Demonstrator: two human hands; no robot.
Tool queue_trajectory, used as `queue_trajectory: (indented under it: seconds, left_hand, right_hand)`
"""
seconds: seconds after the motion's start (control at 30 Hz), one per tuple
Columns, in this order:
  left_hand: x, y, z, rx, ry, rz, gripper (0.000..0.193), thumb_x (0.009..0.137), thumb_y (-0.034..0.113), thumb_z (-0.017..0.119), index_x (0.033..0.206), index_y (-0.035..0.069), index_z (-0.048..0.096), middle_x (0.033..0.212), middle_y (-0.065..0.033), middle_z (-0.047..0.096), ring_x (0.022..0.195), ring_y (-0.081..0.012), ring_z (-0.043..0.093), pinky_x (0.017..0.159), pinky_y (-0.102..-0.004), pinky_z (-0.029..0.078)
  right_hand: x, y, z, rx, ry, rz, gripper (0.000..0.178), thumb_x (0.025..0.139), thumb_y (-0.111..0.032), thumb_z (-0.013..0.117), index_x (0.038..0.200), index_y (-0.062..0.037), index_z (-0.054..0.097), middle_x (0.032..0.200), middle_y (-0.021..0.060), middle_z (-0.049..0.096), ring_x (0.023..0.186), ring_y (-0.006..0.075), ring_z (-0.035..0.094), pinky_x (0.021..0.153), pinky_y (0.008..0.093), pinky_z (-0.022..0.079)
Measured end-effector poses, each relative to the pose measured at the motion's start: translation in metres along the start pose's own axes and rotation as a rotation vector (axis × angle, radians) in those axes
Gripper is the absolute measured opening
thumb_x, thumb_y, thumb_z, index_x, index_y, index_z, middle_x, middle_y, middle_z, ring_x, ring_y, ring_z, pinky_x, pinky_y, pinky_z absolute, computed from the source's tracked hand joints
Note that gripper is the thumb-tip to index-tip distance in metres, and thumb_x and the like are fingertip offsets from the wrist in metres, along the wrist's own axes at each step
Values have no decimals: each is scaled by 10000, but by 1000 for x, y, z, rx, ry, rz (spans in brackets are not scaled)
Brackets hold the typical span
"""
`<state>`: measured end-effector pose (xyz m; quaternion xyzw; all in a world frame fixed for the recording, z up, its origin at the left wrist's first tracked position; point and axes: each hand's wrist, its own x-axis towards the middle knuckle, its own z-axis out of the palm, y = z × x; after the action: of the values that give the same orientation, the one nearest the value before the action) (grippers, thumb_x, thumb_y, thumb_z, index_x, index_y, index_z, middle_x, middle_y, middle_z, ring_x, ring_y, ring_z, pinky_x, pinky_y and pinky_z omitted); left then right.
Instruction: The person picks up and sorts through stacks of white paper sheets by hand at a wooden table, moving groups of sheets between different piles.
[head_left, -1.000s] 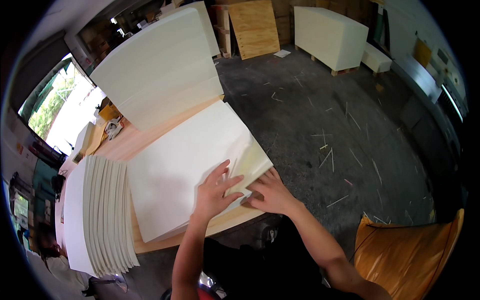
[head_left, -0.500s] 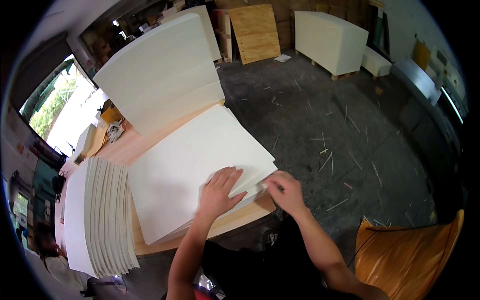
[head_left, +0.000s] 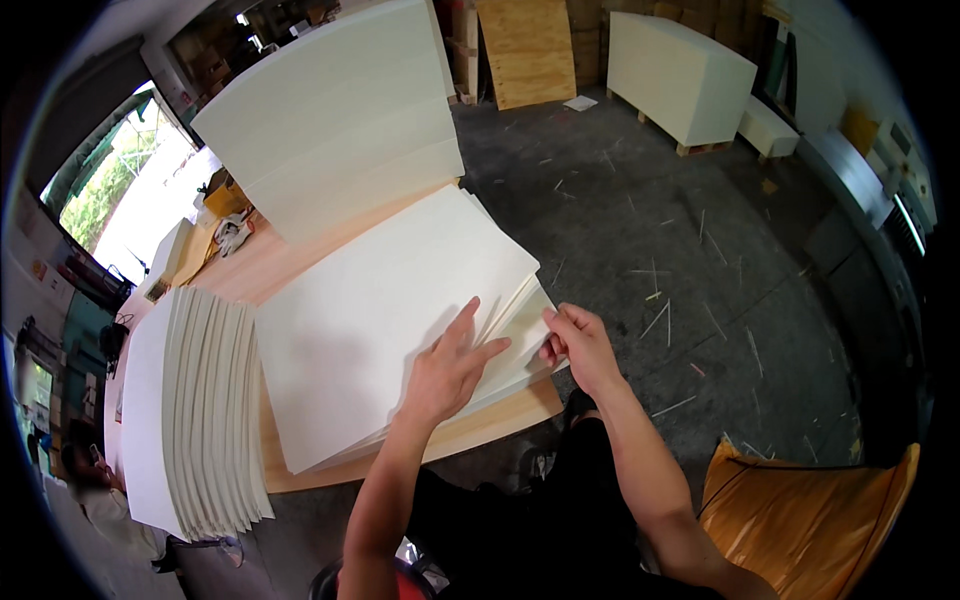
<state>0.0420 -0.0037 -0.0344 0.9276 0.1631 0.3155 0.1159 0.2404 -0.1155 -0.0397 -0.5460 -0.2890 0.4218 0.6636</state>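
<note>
A stack of large white sheets (head_left: 370, 310) lies on the wooden table (head_left: 520, 402) in front of me, its upper layers parted from the lower sheets (head_left: 522, 340) near the right corner. My left hand (head_left: 440, 378) rests over the stack with fingers spread, index finger and thumb stretched beside the parted edges. At the right edge, my right hand (head_left: 582, 350) is closed, fingers curled against the lower sheets' corner. Whether a sheet edge is pinched inside it cannot be made out.
Left stands a fanned pile of white sheets (head_left: 205, 410); behind rises a tall white stack (head_left: 340, 115). Gloves (head_left: 233, 235) lie on the table's far left. Scraps litter the dark floor (head_left: 620, 240). An orange-brown covered object (head_left: 800, 520) stands lower right. A person (head_left: 105, 490) is at far left.
My left hand has lifted from lying flat, with index finger and thumb now extended. Upper sheets have parted from the lower ones at the right corner. My right hand has moved slightly up, fingers curled.
</note>
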Motion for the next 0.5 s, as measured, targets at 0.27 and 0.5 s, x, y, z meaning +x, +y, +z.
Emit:
queue_trajectory:
  seconds: [0.27,0.5]
  left_hand:
    - [3,-2,-4,-129,0,-30,382,745,239,837,1115,300,769,1481,-117,510,1078,-303,677,792,-367,600]
    - [5,2,-5,-117,2,-49,568,610,429,908,1146,313,762,1476,-94,521,1079,-297,674,801,-383,606]
  right_hand:
    - [7,-9,5,-59,-32,12,410,1000,-299,609,657,-89,531,572,-7,509,558,118,561,509,282,402]
    - [8,-11,4,205,-104,99,396,994,-276,626,649,-113,520,574,-14,508,564,117,580,518,261,391]
